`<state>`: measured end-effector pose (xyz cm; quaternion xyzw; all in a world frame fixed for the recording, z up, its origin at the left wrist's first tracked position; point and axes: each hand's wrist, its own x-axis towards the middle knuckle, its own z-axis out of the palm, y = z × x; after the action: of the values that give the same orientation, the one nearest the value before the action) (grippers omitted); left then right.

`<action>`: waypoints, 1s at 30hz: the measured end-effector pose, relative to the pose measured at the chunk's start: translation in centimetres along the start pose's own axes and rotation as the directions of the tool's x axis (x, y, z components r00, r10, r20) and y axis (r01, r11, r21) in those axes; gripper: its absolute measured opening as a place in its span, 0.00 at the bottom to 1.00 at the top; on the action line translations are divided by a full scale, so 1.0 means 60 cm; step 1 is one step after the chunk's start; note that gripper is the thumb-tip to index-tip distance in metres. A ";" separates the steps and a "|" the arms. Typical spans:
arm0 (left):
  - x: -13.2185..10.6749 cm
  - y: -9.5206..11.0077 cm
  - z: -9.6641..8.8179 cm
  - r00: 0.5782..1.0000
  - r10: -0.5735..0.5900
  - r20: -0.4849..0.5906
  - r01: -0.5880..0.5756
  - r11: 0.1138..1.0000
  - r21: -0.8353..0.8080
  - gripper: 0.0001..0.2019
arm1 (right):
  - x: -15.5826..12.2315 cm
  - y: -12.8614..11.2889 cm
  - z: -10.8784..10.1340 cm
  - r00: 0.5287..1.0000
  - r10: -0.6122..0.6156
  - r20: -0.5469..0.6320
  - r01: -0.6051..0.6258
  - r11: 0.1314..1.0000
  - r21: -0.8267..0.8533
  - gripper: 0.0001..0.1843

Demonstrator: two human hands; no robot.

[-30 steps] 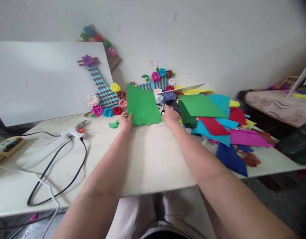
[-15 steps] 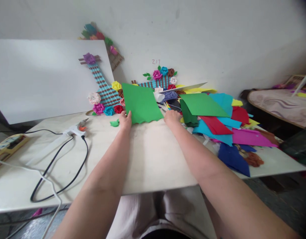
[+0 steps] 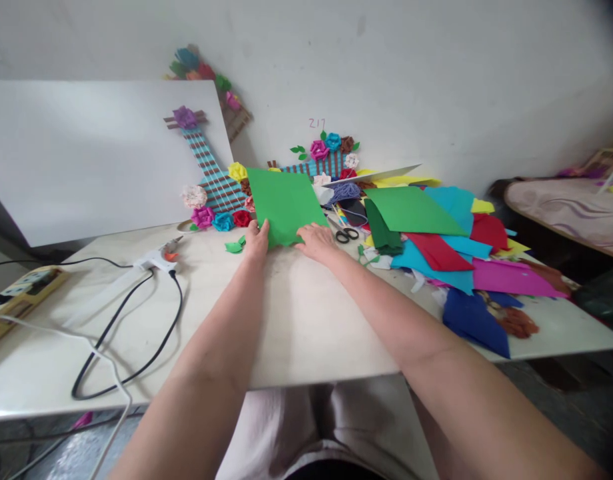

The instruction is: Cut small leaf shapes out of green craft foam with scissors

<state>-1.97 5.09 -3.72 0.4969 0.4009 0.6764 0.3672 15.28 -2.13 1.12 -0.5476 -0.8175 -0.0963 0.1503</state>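
Note:
A green paper sheet (image 3: 285, 203) with a wavy cut lower edge stands tilted up from the white table (image 3: 296, 320). My left hand (image 3: 257, 241) pinches its lower left corner. My right hand (image 3: 316, 241) grips the sheet's lower right edge, fingers partly curled on it. Black-handled scissors (image 3: 347, 235) lie on the table just right of my right hand, untouched. A small green paper scrap (image 3: 233, 247) lies left of my left hand.
A heap of coloured paper sheets (image 3: 446, 250) covers the table's right side. A glue gun (image 3: 154, 257) with a black cable lies at left. Paper-flower crafts (image 3: 214, 193) lean on the wall and a white board (image 3: 86, 153). A bed (image 3: 571, 210) stands far right.
My right hand has let go of the scissors, which now lie on the table, and has moved left onto the green sheet's lower edge. My left hand kept its hold.

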 end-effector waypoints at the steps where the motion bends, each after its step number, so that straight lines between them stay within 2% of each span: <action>1: -0.002 0.002 0.001 1.000 -0.013 -0.001 0.013 1.000 -0.015 0.18 | 0.000 -0.003 0.003 0.999 -0.022 0.042 0.022 1.000 -0.010 0.13; 3: -0.005 0.007 0.002 0.999 -0.042 -0.004 0.042 0.998 -0.043 0.17 | 0.000 -0.003 0.006 0.992 -0.076 0.097 0.078 0.997 -0.013 0.12; 7: -0.013 0.019 0.003 0.994 -0.109 -0.015 0.107 0.991 -0.085 0.16 | -0.003 0.005 0.003 0.979 -0.176 0.102 0.174 0.984 0.029 0.12; 12: -0.029 0.041 0.009 0.975 -0.221 0.009 0.221 0.968 -0.116 0.14 | -0.005 0.009 -0.003 0.983 -0.138 0.123 0.127 0.988 0.088 0.11; 14: -0.033 0.047 0.011 0.968 -0.249 0.043 0.252 0.958 -0.137 0.13 | -0.005 0.008 -0.003 0.984 -0.128 0.126 0.115 0.988 0.102 0.13; 24: -0.029 0.041 0.013 0.975 -0.209 0.080 0.221 0.954 -0.204 0.10 | -0.008 -0.016 0.008 0.988 -0.144 0.058 0.137 0.985 0.107 0.16; 30: -0.030 0.041 0.013 0.968 -0.246 0.054 0.252 0.951 -0.181 0.09 | -0.003 -0.019 0.010 0.979 -0.182 0.091 0.165 0.972 0.168 0.14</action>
<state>-1.01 2.63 -2.01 0.4162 0.3897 0.6514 0.5005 14.22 -2.52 0.51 -0.4644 -0.8742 -0.0143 0.1408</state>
